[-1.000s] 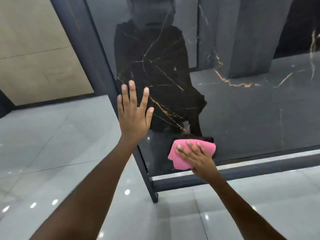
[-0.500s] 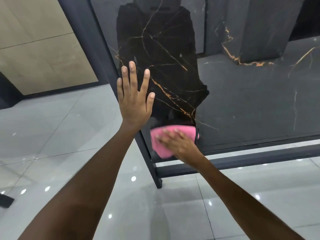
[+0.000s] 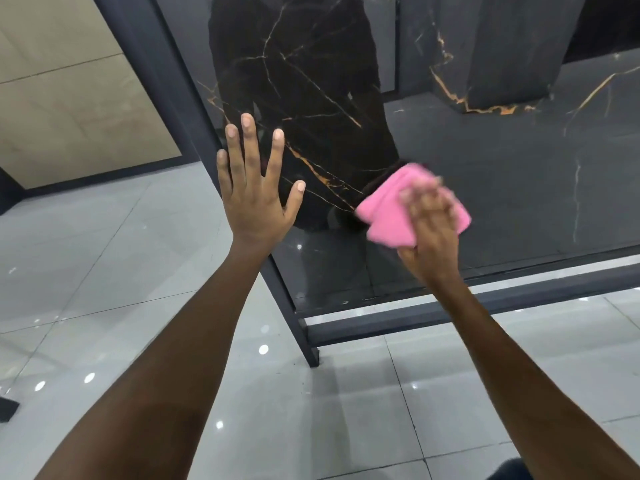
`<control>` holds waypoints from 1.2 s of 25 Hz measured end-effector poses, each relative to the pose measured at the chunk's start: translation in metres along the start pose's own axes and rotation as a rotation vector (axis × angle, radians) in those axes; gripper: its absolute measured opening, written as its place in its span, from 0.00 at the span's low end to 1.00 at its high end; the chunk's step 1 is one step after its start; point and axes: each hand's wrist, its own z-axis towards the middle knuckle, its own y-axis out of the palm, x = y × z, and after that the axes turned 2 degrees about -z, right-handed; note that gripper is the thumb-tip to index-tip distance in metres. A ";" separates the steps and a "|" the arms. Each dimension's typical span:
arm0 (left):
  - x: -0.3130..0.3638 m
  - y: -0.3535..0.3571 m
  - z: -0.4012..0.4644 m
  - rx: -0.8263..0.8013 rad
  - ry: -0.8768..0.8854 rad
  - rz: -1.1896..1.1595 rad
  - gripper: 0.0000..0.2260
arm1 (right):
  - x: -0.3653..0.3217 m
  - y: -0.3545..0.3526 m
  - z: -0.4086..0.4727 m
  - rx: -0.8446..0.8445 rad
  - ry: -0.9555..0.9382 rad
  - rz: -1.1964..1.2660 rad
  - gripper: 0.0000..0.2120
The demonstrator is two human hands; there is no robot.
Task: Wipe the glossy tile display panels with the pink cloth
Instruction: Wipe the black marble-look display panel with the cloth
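Since the frame half a second back, the right hand (image 3: 427, 233) has carried the pink cloth (image 3: 398, 209) rightward and slightly up across the black marble-look tile panel (image 3: 502, 174), away from the left frame post (image 3: 166, 81) and out past the edge of the dark reflected figure; the left hand (image 3: 254, 192) keeps its station at the panel's left edge. I record the left hand as flat, fingers spread and straight, palm laid against the glossy face where it meets the post, holding nothing. The right hand presses the folded cloth against the panel in its lower middle area, above the bottom frame rail (image 3: 485, 306); motion blur hides the fingers, so I cannot tell whether they lie flat over the cloth or curl around its edge. In my judgement the wipe is mid-stroke and much of the panel to the right and above is not yet covered. Risks noted: the bare left palm is likely to leave prints on the polished surface, which would need a second pass; a fast stroke with loose pressure could let the cloth bunch or slip free; and leaning weight through the bracing hand could rock the free-standing frame on the glossy floor tiles (image 3: 104, 271).
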 end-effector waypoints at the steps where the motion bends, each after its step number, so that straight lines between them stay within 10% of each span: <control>1: 0.001 0.000 0.000 0.003 0.004 0.002 0.27 | -0.005 -0.003 0.005 0.064 0.216 0.065 0.38; 2: 0.000 0.000 0.000 0.005 0.009 0.007 0.27 | -0.018 -0.001 -0.003 0.058 0.280 0.061 0.41; 5: 0.000 -0.003 0.003 0.005 -0.009 0.004 0.28 | -0.041 0.011 -0.073 -0.406 -0.474 -0.160 0.54; 7: 0.011 -0.008 0.003 0.015 -0.063 -0.073 0.28 | -0.004 0.003 -0.064 -0.406 -0.575 -0.183 0.49; 13: 0.057 0.013 -0.014 -0.057 -0.016 -0.015 0.29 | 0.042 -0.004 -0.032 0.399 1.305 0.479 0.37; 18: 0.053 0.023 -0.016 0.008 -0.027 0.021 0.28 | -0.110 0.034 -0.088 -0.002 1.390 0.668 0.38; 23: 0.056 0.027 -0.019 0.038 -0.022 0.037 0.27 | 0.074 -0.017 -0.064 0.302 1.542 0.381 0.32; 26: 0.057 0.028 -0.018 0.030 -0.030 0.068 0.26 | 0.045 -0.018 -0.032 0.271 1.277 0.321 0.35; 30: 0.055 0.028 -0.022 0.030 -0.031 0.013 0.30 | -0.071 -0.003 -0.008 -0.125 0.468 0.203 0.39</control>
